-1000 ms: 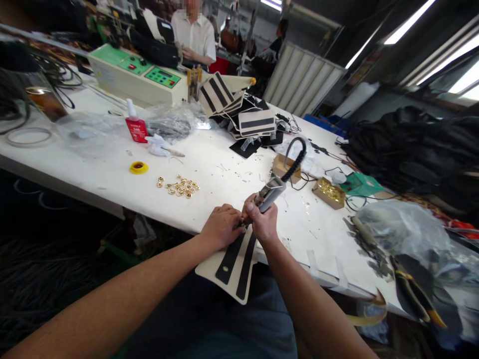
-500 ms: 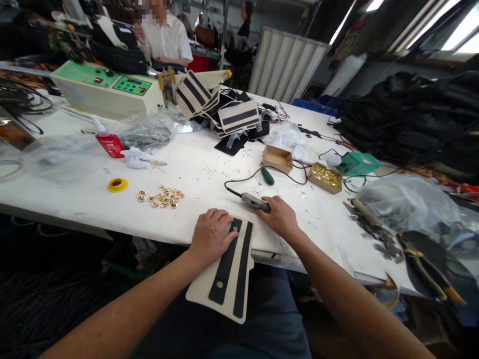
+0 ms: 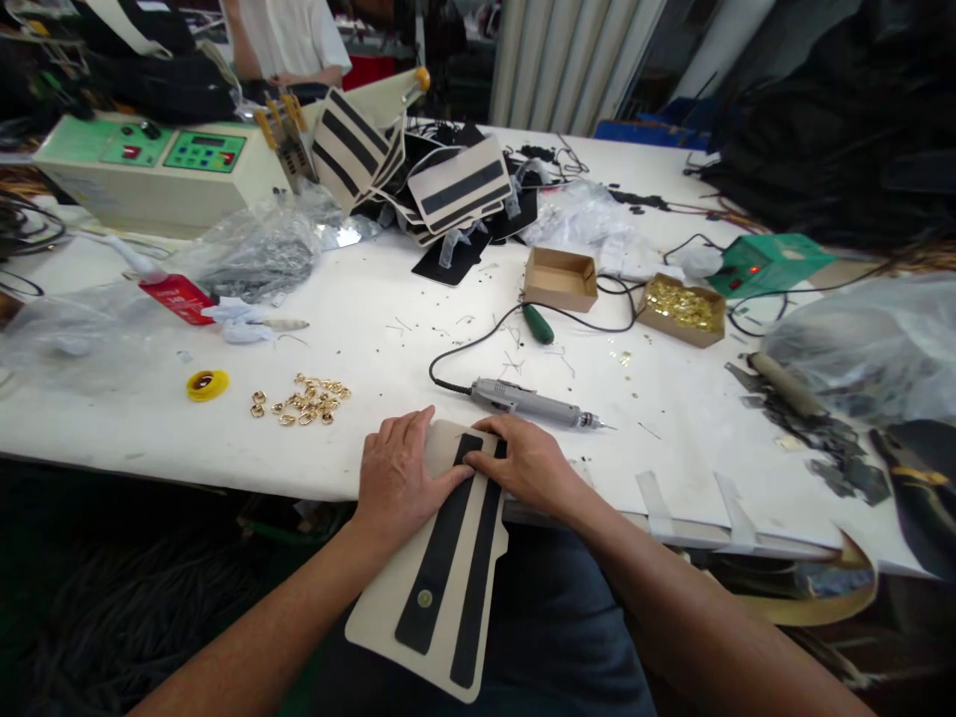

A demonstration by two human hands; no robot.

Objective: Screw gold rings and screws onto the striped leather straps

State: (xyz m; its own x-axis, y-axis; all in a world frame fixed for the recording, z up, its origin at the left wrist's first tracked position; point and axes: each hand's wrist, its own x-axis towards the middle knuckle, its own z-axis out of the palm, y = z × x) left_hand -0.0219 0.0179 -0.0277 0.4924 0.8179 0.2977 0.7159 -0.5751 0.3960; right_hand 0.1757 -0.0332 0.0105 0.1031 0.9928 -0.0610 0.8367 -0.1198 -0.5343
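A beige panel with two black strips (image 3: 440, 568) reaches over the table's front edge above my lap. A round metal stud (image 3: 425, 598) shows near its lower end. My left hand (image 3: 395, 478) holds the panel's upper left, thumb across a black strip. My right hand (image 3: 527, 463) is closed at the panel's upper right, its thumb and fingertips close to the left thumb. The upper end of the strip is partly covered by my hands. Just beyond them a grey electric screwdriver (image 3: 527, 402) lies on the table with its thin bit pointing right, touched by neither hand.
Gold rings (image 3: 310, 400) and a yellow tape roll (image 3: 207, 385) lie left. Farther back are an open cardboard box (image 3: 560, 279), a box of gold pieces (image 3: 679, 307), a green-handled tool (image 3: 538, 325), stacked panels (image 3: 459, 189) and a red bottle (image 3: 175, 298). A co-worker (image 3: 288, 45) sits opposite.
My right hand has let go of the electric screwdriver, which now lies on the table, and has moved left onto the panel. The view has shifted lower and closer.
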